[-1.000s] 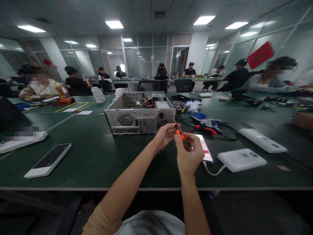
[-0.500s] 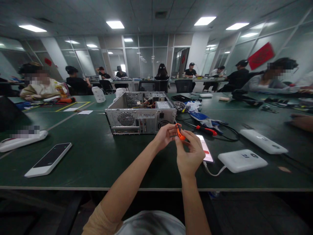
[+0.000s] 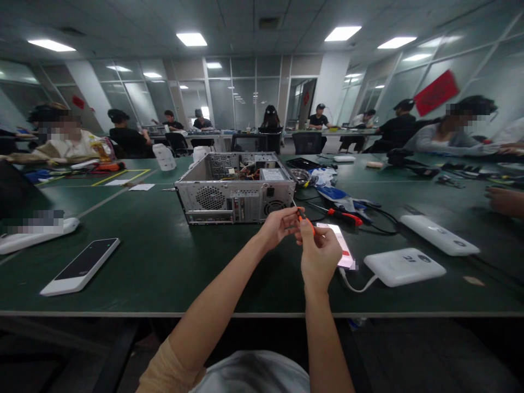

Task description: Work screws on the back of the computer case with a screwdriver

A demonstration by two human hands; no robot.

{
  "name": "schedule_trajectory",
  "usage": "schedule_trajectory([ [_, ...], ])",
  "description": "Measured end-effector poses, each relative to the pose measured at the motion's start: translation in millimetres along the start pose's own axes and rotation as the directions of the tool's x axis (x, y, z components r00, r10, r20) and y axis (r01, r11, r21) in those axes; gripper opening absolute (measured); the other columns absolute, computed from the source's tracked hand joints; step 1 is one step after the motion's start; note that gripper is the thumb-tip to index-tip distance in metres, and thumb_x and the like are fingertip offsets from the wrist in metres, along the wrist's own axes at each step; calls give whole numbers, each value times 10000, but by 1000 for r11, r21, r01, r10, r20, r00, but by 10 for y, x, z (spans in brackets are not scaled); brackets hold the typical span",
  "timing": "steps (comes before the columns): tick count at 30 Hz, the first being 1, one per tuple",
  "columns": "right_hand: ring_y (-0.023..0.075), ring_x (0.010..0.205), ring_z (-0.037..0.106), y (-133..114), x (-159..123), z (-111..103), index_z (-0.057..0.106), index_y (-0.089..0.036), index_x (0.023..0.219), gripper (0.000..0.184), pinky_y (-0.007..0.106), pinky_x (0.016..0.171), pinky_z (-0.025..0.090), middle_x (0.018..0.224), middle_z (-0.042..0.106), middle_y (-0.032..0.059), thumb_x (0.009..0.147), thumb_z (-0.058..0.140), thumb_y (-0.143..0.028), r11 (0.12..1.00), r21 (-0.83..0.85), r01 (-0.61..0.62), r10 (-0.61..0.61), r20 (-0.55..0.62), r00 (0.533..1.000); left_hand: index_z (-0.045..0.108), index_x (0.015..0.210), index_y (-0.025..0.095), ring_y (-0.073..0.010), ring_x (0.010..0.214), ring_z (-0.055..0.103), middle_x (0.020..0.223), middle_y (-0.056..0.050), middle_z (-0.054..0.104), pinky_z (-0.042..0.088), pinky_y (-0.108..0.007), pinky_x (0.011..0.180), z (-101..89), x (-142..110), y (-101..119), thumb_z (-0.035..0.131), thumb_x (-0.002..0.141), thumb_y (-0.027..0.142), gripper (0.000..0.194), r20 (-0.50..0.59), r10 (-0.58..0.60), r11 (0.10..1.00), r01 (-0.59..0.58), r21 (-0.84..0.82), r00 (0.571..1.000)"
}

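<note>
A small orange-and-black screwdriver (image 3: 301,213) is in front of the computer case, its thin shaft pointing at the right edge of the rear panel. My right hand (image 3: 320,254) is closed around the handle, thumb on top. At the handle's front end, the fingers of my left hand (image 3: 278,228) are bent in and pinch it near the shaft. The metal computer case (image 3: 221,191) lies on its side with its top open, showing cables and a power supply (image 3: 273,175). Whether the screwdriver's tip sits on a screw is too small to tell.
Right of the case lie a red-and-black screwdriver (image 3: 346,216), blue-white gloves (image 3: 341,197) and a metal bowl (image 3: 301,176). A lit phone (image 3: 341,248) is cabled to a white power bank (image 3: 403,267). A white device (image 3: 82,266) lies left. Other people sit around the tables.
My right hand has turned on the screwdriver handle, the thumb now lying along it and the fingers more curled. My left hand and the case have stayed in place.
</note>
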State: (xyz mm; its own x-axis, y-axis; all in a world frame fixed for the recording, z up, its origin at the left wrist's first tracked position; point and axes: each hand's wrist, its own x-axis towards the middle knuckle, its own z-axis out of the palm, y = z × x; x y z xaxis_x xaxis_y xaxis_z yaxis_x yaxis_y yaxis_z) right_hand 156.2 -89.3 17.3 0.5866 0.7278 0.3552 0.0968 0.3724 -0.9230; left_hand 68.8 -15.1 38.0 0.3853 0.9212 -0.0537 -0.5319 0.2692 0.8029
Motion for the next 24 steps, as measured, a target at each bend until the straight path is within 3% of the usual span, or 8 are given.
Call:
schedule_trajectory([
  [7, 186, 610, 648, -58, -17, -20, 645, -184, 748, 489, 320, 635, 507, 642, 692, 20, 779, 709, -668, 995, -87, -55, 69, 158, 985, 752, 860, 132, -117, 683, 599, 824, -54, 709, 438, -250, 671, 4, 1, 19, 674, 832, 246, 141, -29, 2, 1000, -2, 6, 1000],
  [24, 146, 549, 550, -104, -26, -31, 588, -204, 697, 456, 270, 583, 419, 556, 586, -37, 839, 626, -637, 989, -147, -16, 39, 158, 987, 743, 904, 129, -113, 736, 594, 845, -44, 690, 422, -245, 696, 13, -21, 10, 689, 802, 289, 197, -8, -3, 999, 3, 50, 1000],
])
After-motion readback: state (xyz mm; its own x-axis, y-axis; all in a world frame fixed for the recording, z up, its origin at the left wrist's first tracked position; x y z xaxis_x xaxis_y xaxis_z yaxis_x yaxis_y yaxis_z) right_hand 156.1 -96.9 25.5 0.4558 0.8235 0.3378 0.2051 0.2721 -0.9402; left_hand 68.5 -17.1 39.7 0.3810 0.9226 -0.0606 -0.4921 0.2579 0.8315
